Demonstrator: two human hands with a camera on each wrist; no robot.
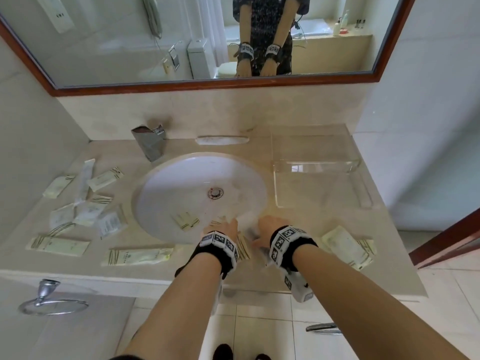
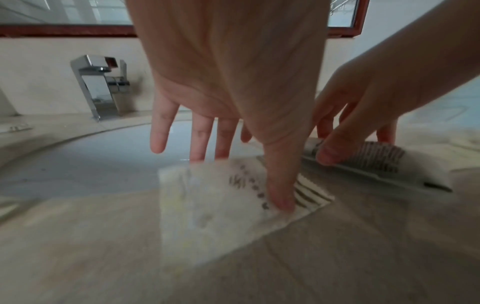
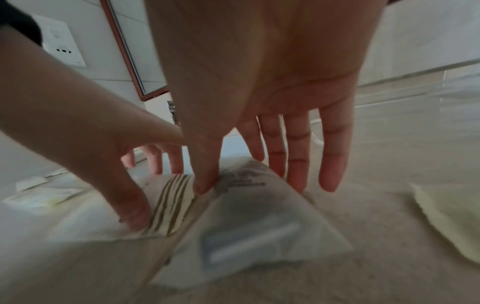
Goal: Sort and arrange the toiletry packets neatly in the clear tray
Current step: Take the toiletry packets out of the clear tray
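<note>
Both hands work at the sink's near rim. My left hand (image 1: 223,227) (image 2: 241,179) pinches a cream packet with brown stripes (image 2: 213,205) (image 3: 166,205), thumb on top and fingers past its far edge. Just to its right, my right hand (image 1: 270,224) (image 3: 249,185) pinches a white packet with a razor-like shape inside (image 3: 259,226) (image 2: 376,164), raised off the counter. The clear tray (image 1: 314,167) stands at the back right with nothing in it. Several more packets (image 1: 78,203) lie scattered on the left counter, one (image 1: 185,220) lies in the basin, and some (image 1: 348,245) lie at the right.
A white sink (image 1: 181,183) fills the counter's middle, with a chrome faucet (image 1: 150,144) behind it at the left. Two long packets (image 1: 137,255) lie along the front edge. A mirror hangs above, a towel ring (image 1: 52,300) below the counter.
</note>
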